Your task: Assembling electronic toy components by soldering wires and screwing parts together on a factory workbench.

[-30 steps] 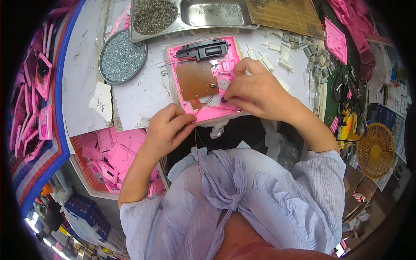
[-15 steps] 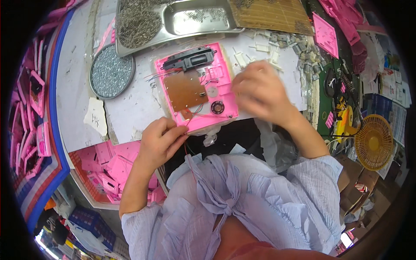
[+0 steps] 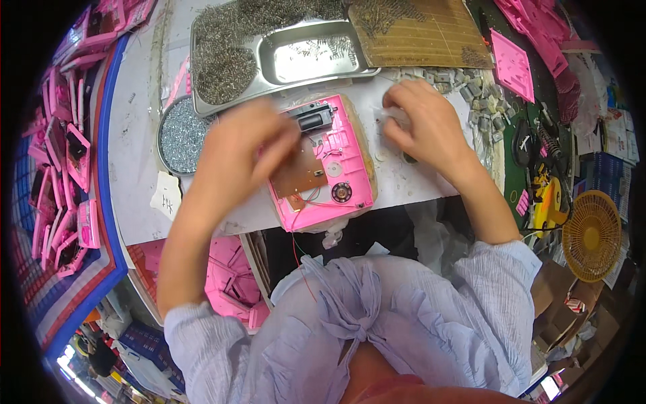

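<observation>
A pink plastic housing (image 3: 361,158) lies at the table's front edge. In it sit a black slotted module (image 3: 315,120), a brown board (image 3: 299,174), a small round speaker (image 3: 342,193) and thin wires. My left hand (image 3: 245,145), smeared by motion, is over the housing's upper left side and hides part of the module and board. To the right of the housing, my right hand (image 3: 431,124) has curled fingers at the small white plastic parts. Something whitish shows between thumb and forefinger; its kind is unclear. A red wire hangs from the housing's front edge.
A steel tray (image 3: 269,84) of small springs stands behind, beside a brown board with more springs (image 3: 424,34). A round dish (image 3: 183,135) of small metal pieces sits left. Grey-white parts (image 3: 484,101) lie right. Pink housings fill a bin (image 3: 232,276) below.
My left hand has left the housing's lower left corner and moved up over its upper left side. The right hand has drawn away from the housing's right edge to the white parts.
</observation>
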`<action>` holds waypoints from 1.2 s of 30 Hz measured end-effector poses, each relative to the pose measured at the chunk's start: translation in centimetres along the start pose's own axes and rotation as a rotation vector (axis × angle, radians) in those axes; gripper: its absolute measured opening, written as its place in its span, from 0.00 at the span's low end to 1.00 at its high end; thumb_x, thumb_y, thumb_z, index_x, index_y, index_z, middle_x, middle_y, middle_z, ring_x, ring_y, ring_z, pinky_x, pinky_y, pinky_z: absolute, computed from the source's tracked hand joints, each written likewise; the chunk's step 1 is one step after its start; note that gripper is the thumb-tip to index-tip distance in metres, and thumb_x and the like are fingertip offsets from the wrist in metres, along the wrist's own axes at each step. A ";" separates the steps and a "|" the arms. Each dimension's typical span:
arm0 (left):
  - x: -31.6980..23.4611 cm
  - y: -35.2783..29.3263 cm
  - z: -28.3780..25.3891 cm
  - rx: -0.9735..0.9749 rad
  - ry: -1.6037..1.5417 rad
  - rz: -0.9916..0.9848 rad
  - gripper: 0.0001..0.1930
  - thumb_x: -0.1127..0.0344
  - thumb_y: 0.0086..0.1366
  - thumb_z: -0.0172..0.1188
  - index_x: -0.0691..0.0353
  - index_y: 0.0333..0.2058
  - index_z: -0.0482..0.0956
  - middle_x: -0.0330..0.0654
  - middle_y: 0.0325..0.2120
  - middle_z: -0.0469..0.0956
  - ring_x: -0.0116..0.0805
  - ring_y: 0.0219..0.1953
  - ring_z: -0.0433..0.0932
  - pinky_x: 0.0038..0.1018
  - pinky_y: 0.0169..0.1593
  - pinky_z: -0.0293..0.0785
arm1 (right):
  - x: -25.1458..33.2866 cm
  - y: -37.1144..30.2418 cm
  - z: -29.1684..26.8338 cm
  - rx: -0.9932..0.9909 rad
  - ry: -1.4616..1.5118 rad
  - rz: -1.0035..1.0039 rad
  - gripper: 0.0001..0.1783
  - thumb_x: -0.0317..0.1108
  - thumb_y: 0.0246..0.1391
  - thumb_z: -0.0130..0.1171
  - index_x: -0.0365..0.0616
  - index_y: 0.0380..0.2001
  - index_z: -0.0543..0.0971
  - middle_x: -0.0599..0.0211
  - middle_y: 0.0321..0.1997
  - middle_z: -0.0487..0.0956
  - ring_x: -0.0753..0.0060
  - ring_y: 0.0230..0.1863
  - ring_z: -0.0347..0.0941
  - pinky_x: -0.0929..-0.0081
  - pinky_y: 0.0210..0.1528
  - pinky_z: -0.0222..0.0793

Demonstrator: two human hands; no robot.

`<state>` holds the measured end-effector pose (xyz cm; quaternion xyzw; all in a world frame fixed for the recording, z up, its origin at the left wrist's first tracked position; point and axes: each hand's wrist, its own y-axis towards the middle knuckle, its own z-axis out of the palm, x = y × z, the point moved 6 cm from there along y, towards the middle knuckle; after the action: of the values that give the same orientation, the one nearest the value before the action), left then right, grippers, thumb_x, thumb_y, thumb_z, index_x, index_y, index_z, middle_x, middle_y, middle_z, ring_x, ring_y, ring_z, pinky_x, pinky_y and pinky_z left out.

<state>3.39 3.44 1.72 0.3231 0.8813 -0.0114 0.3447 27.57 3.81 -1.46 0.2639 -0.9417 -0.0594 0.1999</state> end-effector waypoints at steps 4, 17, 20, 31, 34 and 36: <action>4.4 9.4 4.1 -0.072 0.261 -0.037 0.09 0.63 0.61 0.65 0.63 0.35 0.84 0.52 0.32 0.82 0.51 0.36 0.82 0.41 0.41 0.77 | 0.9 -2.0 -2.4 0.002 0.261 0.119 0.11 0.32 0.46 0.63 0.41 0.34 0.77 0.58 0.34 0.76 0.51 0.36 0.75 0.58 0.40 0.72; 3.1 6.5 0.3 -0.086 -0.155 -0.321 0.08 0.68 0.60 0.65 0.68 0.33 0.82 0.44 0.29 0.83 0.35 0.32 0.83 0.32 0.40 0.80 | 1.0 -4.5 -6.1 -0.214 0.494 0.097 0.15 0.21 0.44 0.68 0.36 0.40 0.82 0.58 0.38 0.82 0.64 0.37 0.79 0.73 0.40 0.74; -0.3 0.2 0.9 -0.162 -0.783 -0.409 0.09 0.72 0.64 0.63 0.70 0.42 0.79 0.42 0.33 0.82 0.30 0.33 0.81 0.29 0.41 0.81 | 3.6 -4.6 -6.4 -0.225 0.575 -0.029 0.18 0.22 0.43 0.73 0.39 0.41 0.83 0.57 0.39 0.83 0.60 0.37 0.80 0.71 0.38 0.76; -2.8 -11.3 9.5 -0.388 -1.778 -0.639 0.09 0.75 0.70 0.60 0.65 0.46 0.73 0.53 0.40 0.84 0.39 0.39 0.87 0.31 0.42 0.87 | 10.3 -5.0 -3.1 -0.143 0.611 -0.248 0.20 0.21 0.40 0.75 0.42 0.40 0.83 0.60 0.40 0.82 0.63 0.32 0.77 0.70 0.31 0.71; -2.9 -11.3 9.6 -0.397 -1.787 -0.649 0.08 0.75 0.70 0.59 0.65 0.45 0.73 0.52 0.39 0.83 0.38 0.39 0.86 0.30 0.42 0.87 | 11.0 -4.7 -2.8 -0.127 0.567 -0.271 0.19 0.22 0.39 0.74 0.42 0.39 0.83 0.61 0.39 0.81 0.59 0.34 0.78 0.67 0.33 0.74; -3.2 -10.8 9.6 -0.365 -1.685 -0.643 0.07 0.76 0.70 0.59 0.65 0.44 0.74 0.50 0.38 0.84 0.37 0.38 0.86 0.29 0.42 0.86 | 11.1 -4.9 -2.5 -0.135 0.525 -0.282 0.19 0.22 0.39 0.74 0.42 0.38 0.82 0.60 0.39 0.81 0.58 0.34 0.78 0.67 0.34 0.75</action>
<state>4.68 -9.29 -5.81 -0.1119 0.3745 -0.1988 0.8987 22.21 -6.13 3.57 0.3844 -0.8059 -0.0789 0.4434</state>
